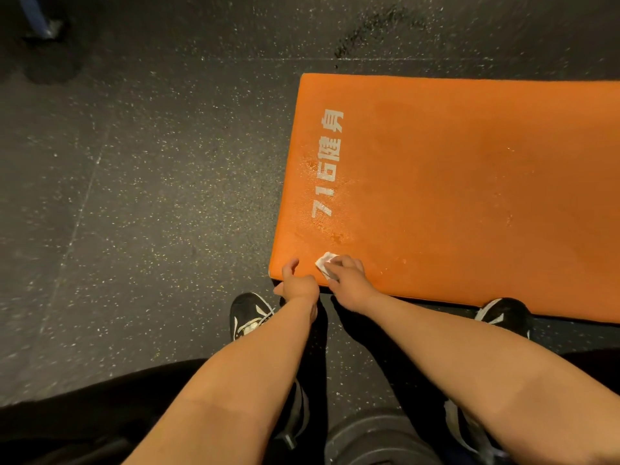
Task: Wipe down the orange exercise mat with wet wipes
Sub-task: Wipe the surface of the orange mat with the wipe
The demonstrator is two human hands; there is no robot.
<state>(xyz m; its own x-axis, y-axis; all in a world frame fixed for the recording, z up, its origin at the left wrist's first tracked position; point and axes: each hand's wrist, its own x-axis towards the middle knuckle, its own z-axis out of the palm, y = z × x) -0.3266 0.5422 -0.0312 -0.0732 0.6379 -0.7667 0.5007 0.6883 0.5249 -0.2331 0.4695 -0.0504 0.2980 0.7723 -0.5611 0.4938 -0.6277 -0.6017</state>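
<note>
An orange exercise mat (453, 182) with white printed characters lies on the dark floor, filling the right half of the view. Wet patches glisten on its surface near the print. My right hand (347, 280) presses a small folded white wet wipe (324, 263) onto the mat's near left corner, fingers curled over it. My left hand (297, 281) rests at the mat's near edge just left of the wipe, fingers curled over the edge with one finger raised.
Dark speckled rubber floor (151, 196) surrounds the mat. My two black-and-white shoes (250, 315) (505, 315) stand at the mat's near edge. A round black weight plate (379, 437) lies at the bottom centre. A blue object (37, 18) stands far top left.
</note>
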